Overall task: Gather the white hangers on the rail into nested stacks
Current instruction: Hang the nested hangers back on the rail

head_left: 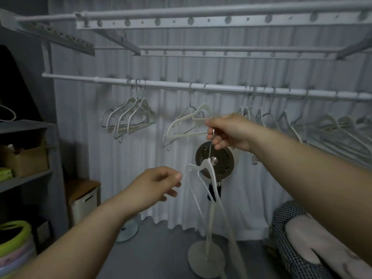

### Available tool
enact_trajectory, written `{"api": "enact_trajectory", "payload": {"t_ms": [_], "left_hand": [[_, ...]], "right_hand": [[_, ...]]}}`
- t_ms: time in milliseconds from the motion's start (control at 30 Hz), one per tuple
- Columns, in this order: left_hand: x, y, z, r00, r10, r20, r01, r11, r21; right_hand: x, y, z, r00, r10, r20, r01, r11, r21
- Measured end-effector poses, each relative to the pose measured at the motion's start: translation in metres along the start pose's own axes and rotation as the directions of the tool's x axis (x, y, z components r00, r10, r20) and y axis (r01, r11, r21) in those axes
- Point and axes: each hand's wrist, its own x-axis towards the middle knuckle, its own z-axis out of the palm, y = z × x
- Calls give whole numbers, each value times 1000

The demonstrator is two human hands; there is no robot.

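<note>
The right hand pinches the wire hook of a hanger dangling mid-frame, below the rail. The left hand, fingers loosely curled, sits just beside its shoulder, gripping nothing. Other hangers hang clustered along the rail.

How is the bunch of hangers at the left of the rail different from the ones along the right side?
The left bunch hangs packed, hooks close and shoulders nested; the right-side hangers are spread out, hooks spaced along the rail. The left bunch holds about four; the right-side hangers number clearly more. Both are white with metal hooks, on one rail.
</note>
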Motion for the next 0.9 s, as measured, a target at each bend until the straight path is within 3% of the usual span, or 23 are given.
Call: {"api": "enact_trajectory", "payload": {"t_ms": [100, 200, 367, 567, 667, 767, 900], "left_hand": [[7, 17, 20, 993, -40, 112, 43, 999, -21], [17, 21, 43, 984, -78, 163, 63, 994, 94], [38, 7, 65, 997, 3, 82, -35, 921, 389], [72, 4, 69, 999, 44, -17, -31, 884, 466], [92, 5, 69, 1000, 17, -12, -9, 881, 472], [119, 8, 65, 999, -21, -48, 40, 896, 442], [151, 17, 55, 995, 2, -103, 45, 892, 449]], "right_hand": [[0, 6, -5, 998, 0, -66, 4, 998, 70], [2, 12, -7, 993, 5, -116, 9, 992, 125], [12, 24, -16, 992, 27, -123, -8, 988, 156], [40, 42, -39, 994, 48, -95, -28, 980, 197], [58, 46, -59, 998, 12, -65, -6, 997, 83], [80, 45, -85, 990, -71, -123, 58, 993, -108], [114, 43, -122, 913, -315, -260, 130, 828, -545]]}}
